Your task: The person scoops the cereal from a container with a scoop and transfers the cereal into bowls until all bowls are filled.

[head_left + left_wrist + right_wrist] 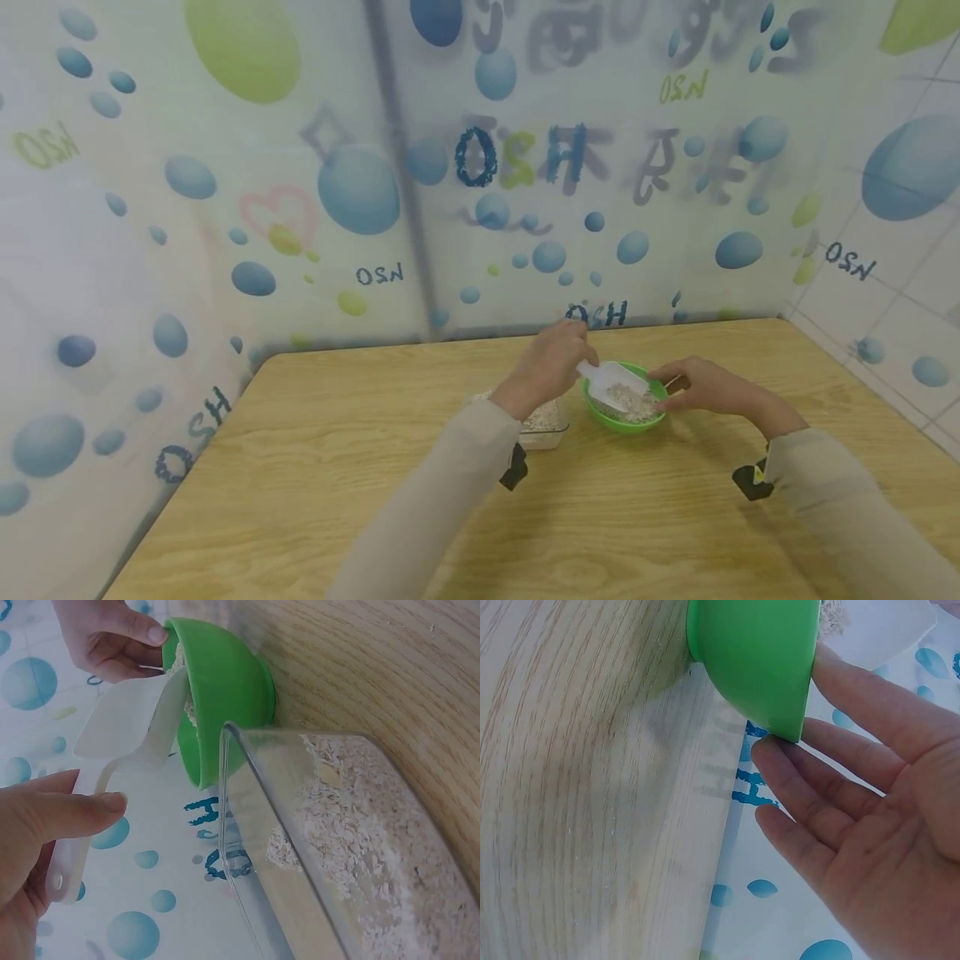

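Observation:
My left hand grips the handle of a white plastic scoop. The scoop tilts down into a green bowl, and pale oat flakes lie at its mouth and in the bowl. In the left wrist view, the lip of the scoop overlaps the rim of the bowl. At the bowl's right side, my right hand holds the rim between thumb and fingers. The right wrist view shows its fingertips right at the bowl's edge.
A clear rectangular container of oat flakes stands left of the bowl, partly hidden by my left forearm. Everything stands on a wood-grain table. A patterned sheet with bubbles and lettering hangs behind the table's far edge.

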{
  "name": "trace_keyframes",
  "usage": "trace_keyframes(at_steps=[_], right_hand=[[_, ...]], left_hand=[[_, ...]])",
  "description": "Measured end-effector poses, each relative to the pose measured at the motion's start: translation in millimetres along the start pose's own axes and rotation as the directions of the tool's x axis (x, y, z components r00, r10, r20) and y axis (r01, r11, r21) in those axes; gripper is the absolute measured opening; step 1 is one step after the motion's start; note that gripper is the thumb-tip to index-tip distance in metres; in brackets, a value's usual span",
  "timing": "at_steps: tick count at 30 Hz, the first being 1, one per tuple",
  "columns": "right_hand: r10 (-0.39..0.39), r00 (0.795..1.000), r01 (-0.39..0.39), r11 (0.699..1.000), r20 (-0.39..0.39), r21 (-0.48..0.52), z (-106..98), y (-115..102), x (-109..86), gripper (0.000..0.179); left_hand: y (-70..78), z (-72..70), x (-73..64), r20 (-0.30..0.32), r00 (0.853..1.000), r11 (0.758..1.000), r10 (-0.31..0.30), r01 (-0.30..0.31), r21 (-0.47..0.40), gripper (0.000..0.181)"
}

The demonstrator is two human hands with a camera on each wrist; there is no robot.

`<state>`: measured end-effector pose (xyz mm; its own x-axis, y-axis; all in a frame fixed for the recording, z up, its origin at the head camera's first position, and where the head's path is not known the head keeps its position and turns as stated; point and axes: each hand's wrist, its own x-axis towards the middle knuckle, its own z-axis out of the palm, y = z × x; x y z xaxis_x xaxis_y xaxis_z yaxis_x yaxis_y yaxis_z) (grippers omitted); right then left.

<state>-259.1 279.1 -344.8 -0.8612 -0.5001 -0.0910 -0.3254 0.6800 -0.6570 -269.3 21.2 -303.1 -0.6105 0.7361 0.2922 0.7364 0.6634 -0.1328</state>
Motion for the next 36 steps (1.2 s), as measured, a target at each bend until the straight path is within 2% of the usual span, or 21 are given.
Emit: trace_keyframes(at_steps=[12, 20, 30, 36], right_hand=[[-0.012, 1.0, 0.012, 1.0, 0.004, 0.001, 0.6, 0.9, -1.2, 0.061], [-0.03, 1.0, 0.03, 1.0, 0.002, -0.007, 0.7, 1.2, -1.0, 0.061], [-0.052, 0.999, 0.052, 0.998, 0.01, -0.025, -0.6, -2.5, -1.3, 0.061], [-0.048, 0.999, 0.049, 0.999, 0.016, -0.022, -0.1, -4.3, -2.2, 0.061]], left_hand=[[-2.2, -1.7, -4.9, -0.036, 0.999, 1.0, -0.013, 0.013, -0.01, 0.026], [-4.0, -5.3, -7.8, -0.063, 0.998, 1.0, -0.005, 0.005, 0.012, 0.027], [-9.6, -6.6, -10.1, -0.135, 0.99, 0.996, 0.051, -0.041, 0.078, 0.029], [-11.2, -9.3, -10.6, -0.137, 0.988, 0.99, 0.064, -0.046, 0.13, 0.025]])
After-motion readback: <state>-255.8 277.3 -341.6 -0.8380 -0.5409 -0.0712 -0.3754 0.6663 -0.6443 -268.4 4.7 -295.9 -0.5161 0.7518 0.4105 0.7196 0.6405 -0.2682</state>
